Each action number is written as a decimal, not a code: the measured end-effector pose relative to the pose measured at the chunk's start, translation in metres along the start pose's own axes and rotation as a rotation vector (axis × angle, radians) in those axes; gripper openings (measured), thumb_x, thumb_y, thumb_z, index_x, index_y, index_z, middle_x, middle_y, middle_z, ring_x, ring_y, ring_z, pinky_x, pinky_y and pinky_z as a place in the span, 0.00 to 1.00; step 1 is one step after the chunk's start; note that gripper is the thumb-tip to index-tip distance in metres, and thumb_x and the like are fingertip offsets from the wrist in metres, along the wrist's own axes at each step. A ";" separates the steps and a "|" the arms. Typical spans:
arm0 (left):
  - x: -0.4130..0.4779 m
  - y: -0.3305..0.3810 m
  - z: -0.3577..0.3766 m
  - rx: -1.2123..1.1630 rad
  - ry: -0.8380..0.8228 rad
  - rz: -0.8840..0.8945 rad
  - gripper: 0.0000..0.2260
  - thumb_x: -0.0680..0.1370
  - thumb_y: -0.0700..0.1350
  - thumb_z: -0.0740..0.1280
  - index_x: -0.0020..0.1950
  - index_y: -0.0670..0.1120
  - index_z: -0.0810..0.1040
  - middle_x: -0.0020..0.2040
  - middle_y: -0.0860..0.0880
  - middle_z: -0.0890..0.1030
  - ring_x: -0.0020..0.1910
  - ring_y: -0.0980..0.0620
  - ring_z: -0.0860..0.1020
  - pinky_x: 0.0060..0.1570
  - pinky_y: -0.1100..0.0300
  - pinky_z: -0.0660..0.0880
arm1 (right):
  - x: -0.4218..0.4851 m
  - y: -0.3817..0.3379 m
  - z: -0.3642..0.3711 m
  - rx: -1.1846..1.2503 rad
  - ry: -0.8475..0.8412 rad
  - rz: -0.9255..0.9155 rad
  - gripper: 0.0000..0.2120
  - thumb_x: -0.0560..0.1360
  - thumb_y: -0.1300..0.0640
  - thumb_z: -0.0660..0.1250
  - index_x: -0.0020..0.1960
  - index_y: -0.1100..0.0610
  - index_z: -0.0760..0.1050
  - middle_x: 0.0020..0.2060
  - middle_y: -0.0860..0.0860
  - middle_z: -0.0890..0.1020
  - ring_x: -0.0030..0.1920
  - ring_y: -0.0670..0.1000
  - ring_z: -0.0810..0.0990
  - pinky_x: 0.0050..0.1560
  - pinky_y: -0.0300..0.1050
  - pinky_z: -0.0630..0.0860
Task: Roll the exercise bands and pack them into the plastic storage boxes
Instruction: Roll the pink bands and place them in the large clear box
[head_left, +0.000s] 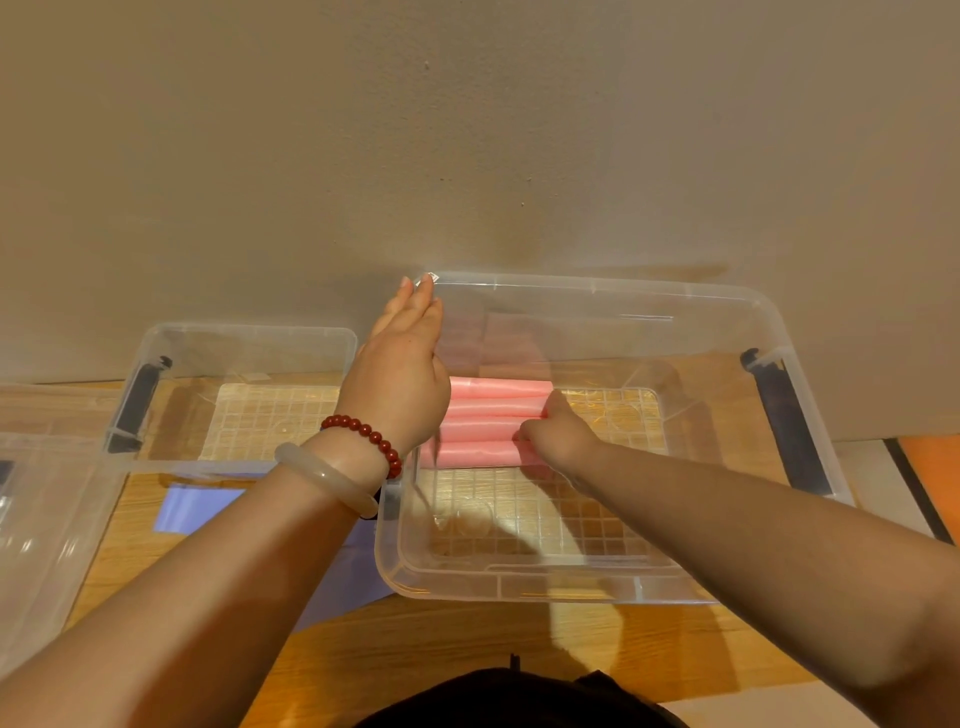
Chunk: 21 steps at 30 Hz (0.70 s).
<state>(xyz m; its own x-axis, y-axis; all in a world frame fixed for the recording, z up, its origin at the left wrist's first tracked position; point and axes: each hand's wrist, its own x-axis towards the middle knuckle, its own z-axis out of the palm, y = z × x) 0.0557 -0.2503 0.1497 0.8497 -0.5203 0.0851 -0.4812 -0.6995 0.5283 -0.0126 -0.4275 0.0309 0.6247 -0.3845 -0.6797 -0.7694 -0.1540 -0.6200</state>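
Several pink rolled exercise bands (493, 421) lie side by side in the far half of the right clear storage box (545, 590). My right hand (558, 434) is inside this box at the right ends of the rolls, its fingers curled round the end of one pink roll. With straight fingers, my left hand (400, 379) rests along the box's left wall, its fingertips at the far left corner. A purple band (202, 509) lies flat on the table between the boxes, partly hidden under my left arm.
A second clear storage box (239, 332) with a dark latch stands to the left and holds nothing. Another clear plastic piece (47, 525), perhaps a lid, lies at the far left edge. A wall rises right behind the wooden table (467, 639).
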 end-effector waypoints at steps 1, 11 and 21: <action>0.000 0.000 0.000 0.000 -0.001 0.004 0.25 0.78 0.31 0.52 0.76 0.41 0.61 0.79 0.50 0.54 0.78 0.55 0.47 0.62 0.79 0.37 | -0.005 -0.003 -0.002 -0.012 0.003 0.009 0.40 0.64 0.55 0.66 0.73 0.59 0.57 0.68 0.59 0.69 0.65 0.61 0.72 0.57 0.56 0.77; 0.001 -0.001 0.001 -0.006 0.001 0.005 0.25 0.78 0.31 0.53 0.76 0.41 0.61 0.79 0.49 0.54 0.78 0.54 0.48 0.64 0.76 0.38 | -0.016 -0.009 -0.019 -0.169 0.151 -0.085 0.15 0.76 0.62 0.60 0.62 0.62 0.68 0.56 0.59 0.76 0.54 0.60 0.75 0.46 0.46 0.71; 0.000 -0.001 0.000 -0.009 0.003 0.009 0.25 0.78 0.31 0.53 0.76 0.40 0.61 0.79 0.49 0.55 0.78 0.54 0.48 0.68 0.70 0.43 | -0.035 0.017 -0.053 -1.408 -0.081 -0.814 0.19 0.76 0.42 0.62 0.60 0.53 0.69 0.55 0.51 0.76 0.52 0.55 0.76 0.41 0.45 0.68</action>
<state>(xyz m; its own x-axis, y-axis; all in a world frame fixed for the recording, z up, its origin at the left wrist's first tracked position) 0.0562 -0.2494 0.1494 0.8459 -0.5251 0.0930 -0.4873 -0.6901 0.5351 -0.0544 -0.4651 0.0653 0.8746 0.2496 -0.4157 0.2708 -0.9626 -0.0081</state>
